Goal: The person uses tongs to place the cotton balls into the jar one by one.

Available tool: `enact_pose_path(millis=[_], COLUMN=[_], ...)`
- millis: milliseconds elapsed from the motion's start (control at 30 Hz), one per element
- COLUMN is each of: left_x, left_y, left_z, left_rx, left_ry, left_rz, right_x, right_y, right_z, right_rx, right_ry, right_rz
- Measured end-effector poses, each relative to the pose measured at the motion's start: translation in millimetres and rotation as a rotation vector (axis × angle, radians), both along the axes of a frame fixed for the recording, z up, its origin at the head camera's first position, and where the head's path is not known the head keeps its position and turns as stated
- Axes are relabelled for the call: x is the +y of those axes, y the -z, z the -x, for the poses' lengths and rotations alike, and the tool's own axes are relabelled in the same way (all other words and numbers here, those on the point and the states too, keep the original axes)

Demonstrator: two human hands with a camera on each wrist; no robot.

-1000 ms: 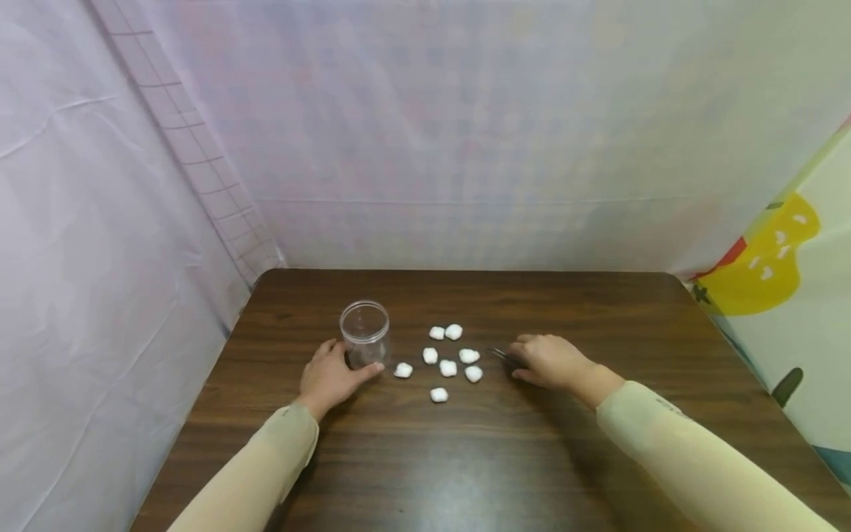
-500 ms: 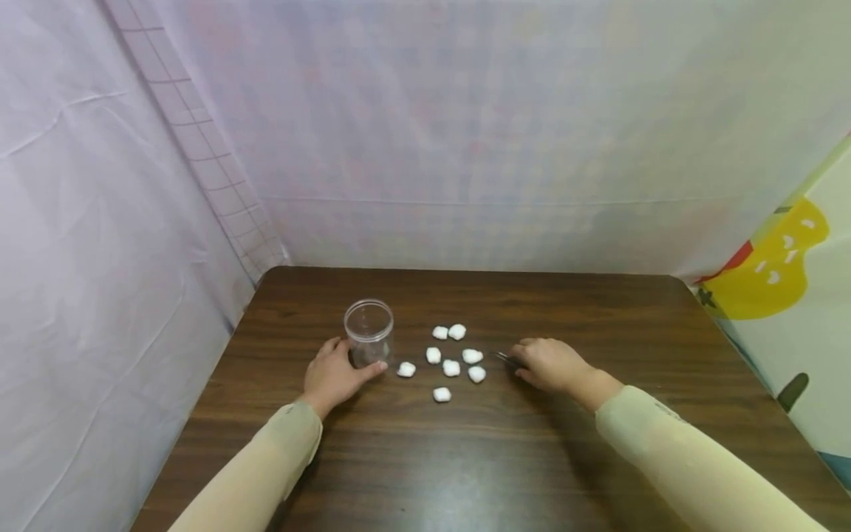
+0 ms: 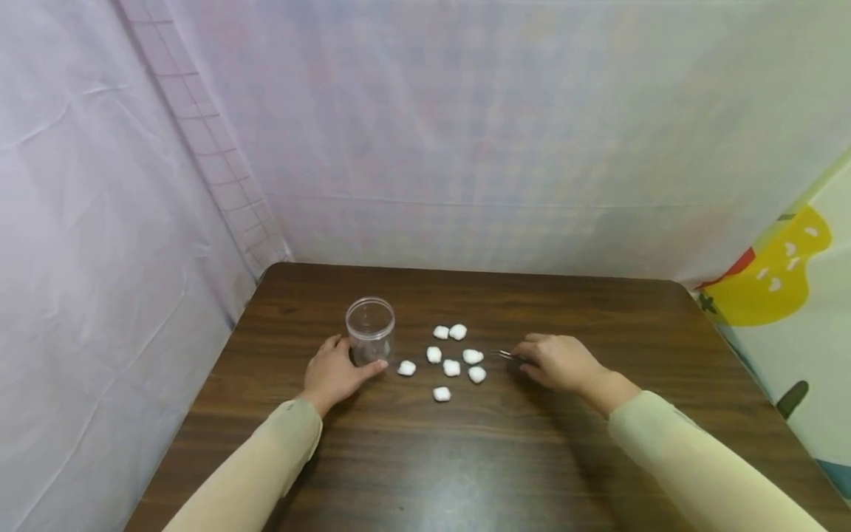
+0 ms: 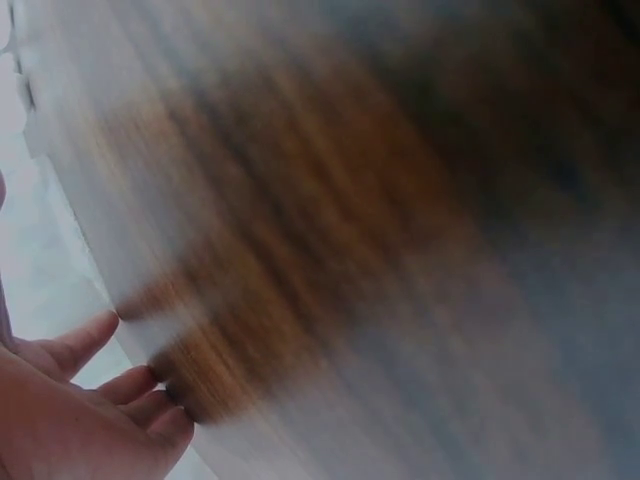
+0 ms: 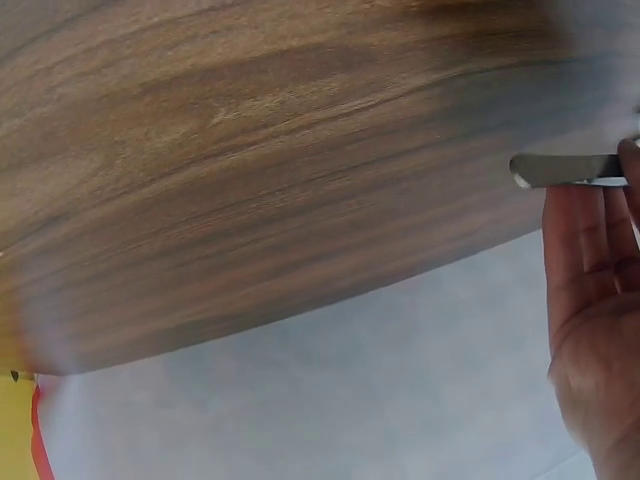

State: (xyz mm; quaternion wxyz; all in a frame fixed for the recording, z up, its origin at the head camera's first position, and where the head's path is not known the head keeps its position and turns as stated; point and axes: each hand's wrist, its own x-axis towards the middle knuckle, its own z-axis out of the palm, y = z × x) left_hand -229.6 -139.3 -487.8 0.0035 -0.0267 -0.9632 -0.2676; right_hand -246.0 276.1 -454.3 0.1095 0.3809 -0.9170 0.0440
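Observation:
A clear round jar [image 3: 371, 332] stands upright and open-topped on the brown table, left of the middle. My left hand [image 3: 332, 373] holds it low down, thumb at its right side and fingers at its left. In the left wrist view that hand [image 4: 95, 420] shows at the lower left. My right hand [image 3: 558, 362] pinches a pair of metal tweezers [image 3: 507, 355], tips pointing left. The rounded end of the tweezers [image 5: 560, 170] sticks out in the right wrist view. Just beyond the tips lies a white cotton ball [image 3: 473, 356], apart from them.
Several more cotton balls [image 3: 451, 368] lie scattered between the two hands, one cotton ball [image 3: 407, 368] close to the jar. The wooden table [image 3: 425, 458] ends at a pale curtain [image 3: 465, 148] behind. A yellow-printed cloth [image 3: 764, 288] hangs at the right.
The head view has shifted slightly. The tweezers lie a little differently in my right hand, with more of their shiny tips showing. Left hand, jar and cotton balls keep their places.

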Motion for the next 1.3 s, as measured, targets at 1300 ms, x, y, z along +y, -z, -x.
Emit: enact_pose_path(millis=[1300], left_x=[0.5], left_y=[0.2], left_z=[-0.1], left_rx=[-0.020], left_ry=[-0.011], left_rz=[0.003], right_x=[-11.7], right_y=[-6.3], right_z=[0.4], right_rx=[0.064], right_ry=[-0.119], right_rz=[0.026])
